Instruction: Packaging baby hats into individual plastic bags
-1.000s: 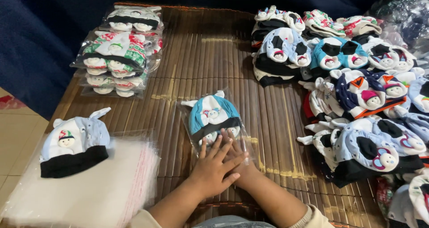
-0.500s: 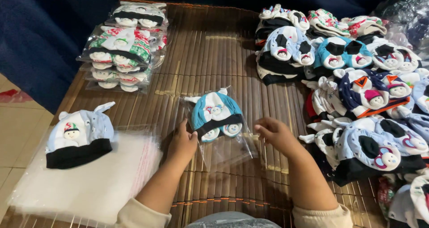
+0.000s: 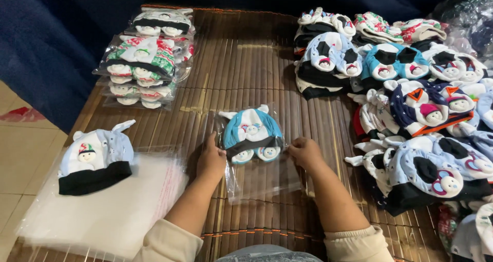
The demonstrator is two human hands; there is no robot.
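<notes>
A blue and white baby cap [image 3: 251, 135] with small doll faces lies inside a clear plastic bag [image 3: 262, 177] in the middle of a brown bamboo mat [image 3: 246, 72]. My left hand [image 3: 211, 158] grips the bag's left edge beside the cap. My right hand [image 3: 304, 152] pinches the bag's right edge. The bag's open end reaches toward me between my forearms.
A stack of empty clear bags [image 3: 118, 210] lies at the front left with a pale blue and black cap [image 3: 95, 156] on it. Bagged caps [image 3: 146, 56] are piled at the back left. Several loose caps [image 3: 411, 108] cover the right side.
My hands were together, pressing on the bag below the cap. They have moved apart to the bag's left and right edges and now hold them.
</notes>
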